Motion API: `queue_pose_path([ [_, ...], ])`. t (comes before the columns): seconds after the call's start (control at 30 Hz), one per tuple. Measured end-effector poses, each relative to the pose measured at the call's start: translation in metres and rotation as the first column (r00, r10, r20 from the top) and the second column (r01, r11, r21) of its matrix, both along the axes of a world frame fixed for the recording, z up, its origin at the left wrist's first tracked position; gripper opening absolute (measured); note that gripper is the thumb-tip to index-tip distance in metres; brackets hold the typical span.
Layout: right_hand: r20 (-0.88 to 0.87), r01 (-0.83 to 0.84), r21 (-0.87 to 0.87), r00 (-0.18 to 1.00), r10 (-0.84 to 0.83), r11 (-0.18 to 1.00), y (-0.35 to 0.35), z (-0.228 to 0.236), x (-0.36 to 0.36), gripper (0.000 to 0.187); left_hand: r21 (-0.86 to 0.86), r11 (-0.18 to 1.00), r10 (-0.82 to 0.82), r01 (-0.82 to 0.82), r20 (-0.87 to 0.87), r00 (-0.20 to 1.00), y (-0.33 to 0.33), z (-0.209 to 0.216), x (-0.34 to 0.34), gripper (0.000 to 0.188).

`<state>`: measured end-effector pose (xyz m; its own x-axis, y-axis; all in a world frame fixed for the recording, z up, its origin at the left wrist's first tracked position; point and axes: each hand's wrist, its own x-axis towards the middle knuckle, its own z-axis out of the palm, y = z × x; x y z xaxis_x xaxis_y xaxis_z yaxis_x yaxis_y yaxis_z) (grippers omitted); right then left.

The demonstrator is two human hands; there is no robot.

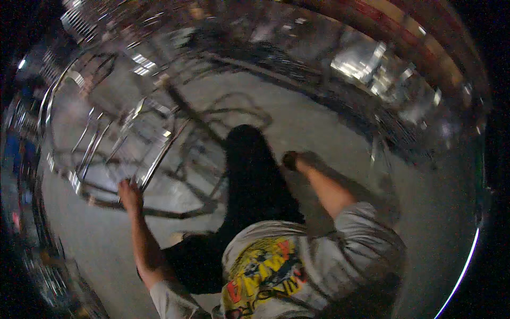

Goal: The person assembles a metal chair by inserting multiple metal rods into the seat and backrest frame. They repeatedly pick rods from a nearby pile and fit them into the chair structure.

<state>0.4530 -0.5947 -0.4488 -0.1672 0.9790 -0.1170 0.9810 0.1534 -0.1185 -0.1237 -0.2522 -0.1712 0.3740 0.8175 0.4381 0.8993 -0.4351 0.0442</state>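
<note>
A shiny metal tube frame (159, 154), with curved and straight bars, stands on the floor to my left. My left hand (130, 195) is closed around the lower end of one of its bars. My right hand (300, 161) is to the right of my knee, away from the frame. Its fingers seem curled against a small dark thing (289, 160), too blurred and dim to name.
Grey concrete floor (340, 143) lies around me, crossed by the frame's shadows. Shiny, blurred metal items (372, 72) line the far right side. More metal clutter (48, 271) runs along the left edge. My dark-trousered leg (252, 175) reaches forward between my hands.
</note>
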Motion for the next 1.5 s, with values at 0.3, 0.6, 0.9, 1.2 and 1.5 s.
queue_pose_path([
  [0.3,-0.115,0.694,-0.530,0.511,-0.852,0.488,-0.041,0.127,0.006,0.034,0.149,0.931,-0.364,0.335,0.276,0.890,0.004,0.116,0.095,0.025],
  [0.6,-0.124,0.827,-0.467,0.288,-0.950,0.312,-0.171,0.185,-0.045,0.035,-0.202,0.456,-0.717,0.867,0.493,0.493,-0.032,0.111,0.278,0.028],
  [0.9,-0.161,0.944,-0.327,-0.108,-0.981,-0.051,-0.312,0.227,-0.030,0.025,-0.712,0.126,-0.931,0.691,0.157,0.331,-0.143,0.095,0.330,0.046],
  [1.2,-0.049,0.935,0.073,-0.345,-0.937,-0.348,-0.482,0.230,0.051,0.028,-0.834,0.000,-0.955,0.551,0.164,0.247,-0.198,0.108,0.376,0.048],
  [1.5,-0.073,0.881,0.264,-0.388,-0.919,-0.393,-0.555,0.259,0.247,0.031,-0.954,0.090,-0.915,0.286,0.034,0.402,-0.192,0.017,0.449,0.047],
])
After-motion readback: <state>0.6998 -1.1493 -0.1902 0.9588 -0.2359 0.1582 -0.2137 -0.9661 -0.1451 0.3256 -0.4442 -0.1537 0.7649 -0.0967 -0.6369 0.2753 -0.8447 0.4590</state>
